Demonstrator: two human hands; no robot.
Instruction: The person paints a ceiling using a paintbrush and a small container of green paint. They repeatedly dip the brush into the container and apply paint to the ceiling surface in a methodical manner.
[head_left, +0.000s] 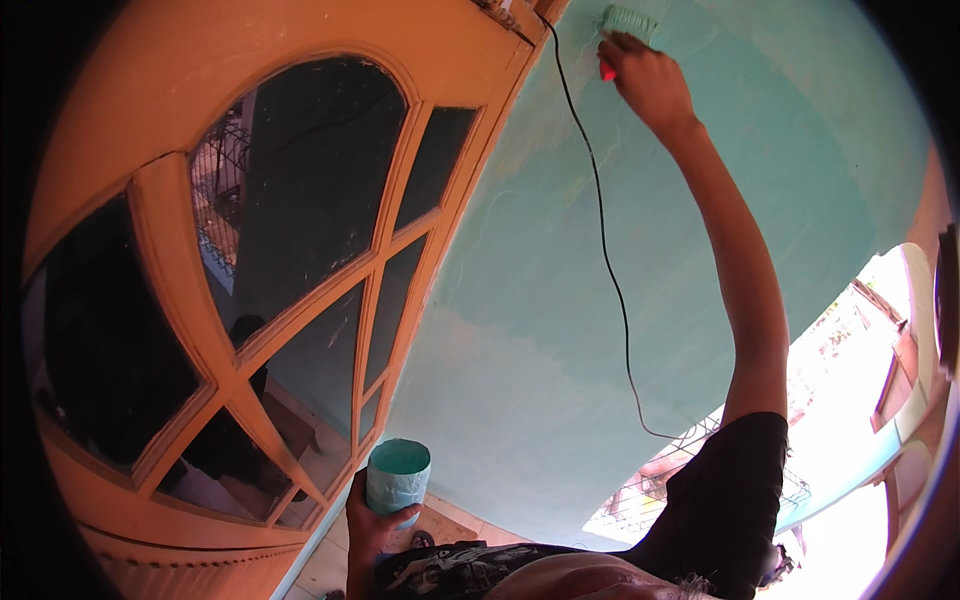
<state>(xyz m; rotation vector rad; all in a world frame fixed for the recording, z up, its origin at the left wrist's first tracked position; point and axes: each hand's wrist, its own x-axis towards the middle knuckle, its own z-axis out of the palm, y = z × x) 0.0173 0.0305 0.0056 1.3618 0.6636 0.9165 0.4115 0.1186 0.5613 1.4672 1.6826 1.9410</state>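
High on the green wall [520,360], my right hand [650,82] is closed round the red handle of a paintbrush [630,22]. The brush's pale, paint-covered bristles point upward against the wall, and my right arm is stretched far up. Low down at the left, my left hand [372,525] wraps round a paint container [397,490], a cup-like cylinder with green paint on its inside and outer wall. The container is held upright with its mouth facing up. How much paint lies inside I cannot tell.
A thin black cable [603,215] hangs down the wall between the orange frame and my right arm. The orange wooden frame with dark glass panes [320,170] stands at the left. Bright daylight comes from an opening with metal grillwork [650,490] at the lower right.
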